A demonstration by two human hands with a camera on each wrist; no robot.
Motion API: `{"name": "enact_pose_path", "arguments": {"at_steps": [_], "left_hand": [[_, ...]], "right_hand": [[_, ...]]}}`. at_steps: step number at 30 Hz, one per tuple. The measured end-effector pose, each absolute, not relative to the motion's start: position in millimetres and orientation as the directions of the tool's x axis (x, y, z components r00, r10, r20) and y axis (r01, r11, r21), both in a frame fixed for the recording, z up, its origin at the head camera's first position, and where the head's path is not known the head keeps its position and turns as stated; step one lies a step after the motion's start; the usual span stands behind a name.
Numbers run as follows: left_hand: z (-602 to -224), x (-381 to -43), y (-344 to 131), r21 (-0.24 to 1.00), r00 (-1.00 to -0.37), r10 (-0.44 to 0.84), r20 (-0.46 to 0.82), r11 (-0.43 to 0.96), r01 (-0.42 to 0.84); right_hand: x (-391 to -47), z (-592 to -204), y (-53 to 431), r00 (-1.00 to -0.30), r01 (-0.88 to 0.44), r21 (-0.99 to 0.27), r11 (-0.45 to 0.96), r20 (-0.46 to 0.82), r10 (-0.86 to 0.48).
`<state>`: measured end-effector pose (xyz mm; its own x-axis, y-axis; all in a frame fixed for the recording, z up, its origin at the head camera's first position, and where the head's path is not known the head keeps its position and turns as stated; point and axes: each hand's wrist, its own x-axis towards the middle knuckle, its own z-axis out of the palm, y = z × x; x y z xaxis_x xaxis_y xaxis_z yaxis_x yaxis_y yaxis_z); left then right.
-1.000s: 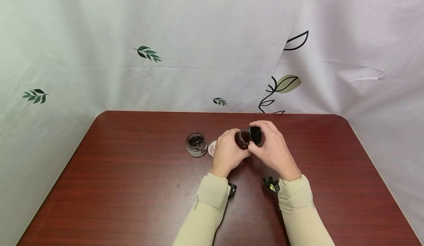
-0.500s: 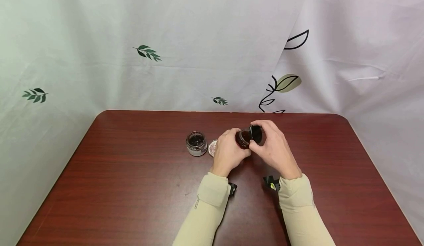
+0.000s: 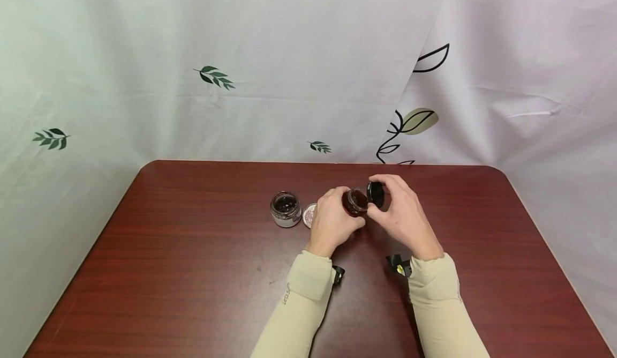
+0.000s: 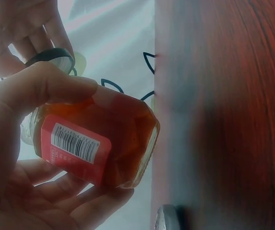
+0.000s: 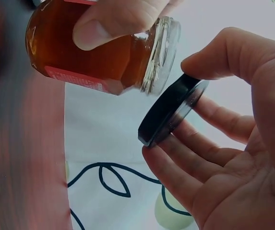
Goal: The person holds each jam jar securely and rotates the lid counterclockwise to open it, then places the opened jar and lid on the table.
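My left hand (image 3: 332,221) grips a glass jar (image 3: 355,202) of amber-brown contents, tilted with its uncovered mouth to the right. A red label with a barcode (image 4: 75,142) shows on its side in the left wrist view. Just right of that mouth, my right hand (image 3: 404,216) pinches a black jar lid (image 3: 375,194) by its rim between thumb and fingers. The right wrist view shows the lid (image 5: 168,112) tipped and apart from the jar's threaded glass neck (image 5: 163,55).
A second, lidless jar (image 3: 286,210) with dark contents stands on the reddish-brown table (image 3: 202,251), left of my hands. Beside it lies a pale patterned lid (image 3: 308,216), partly hidden by my left hand. A printed white curtain (image 3: 270,79) hangs behind the table.
My right hand has shifted slightly right with the black lid, so the jar's mouth now shows more. My left hand and the second jar have stayed in place.
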<state>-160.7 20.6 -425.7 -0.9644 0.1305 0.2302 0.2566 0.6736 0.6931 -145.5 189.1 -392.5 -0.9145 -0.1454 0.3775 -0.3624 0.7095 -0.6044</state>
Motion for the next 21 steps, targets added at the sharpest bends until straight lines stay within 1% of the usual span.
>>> {"name": "enact_pose_path", "arguments": {"at_steps": [13, 21], "left_hand": [[-425.6, -160.4, 20.4, 0.712, -0.970, 0.125, 0.208, 0.661, 0.238], [-426.3, -161.1, 20.6, 0.712, -0.969, 0.128, 0.212, 0.659, 0.243]], "right_hand": [[-146.6, -392.9, 194.0, -0.925, -0.341, -0.616, 0.710, 0.356, -0.135], [-146.1, -392.2, 196.9, -0.945, -0.297, -0.633, 0.715, 0.304, -0.123]]}}
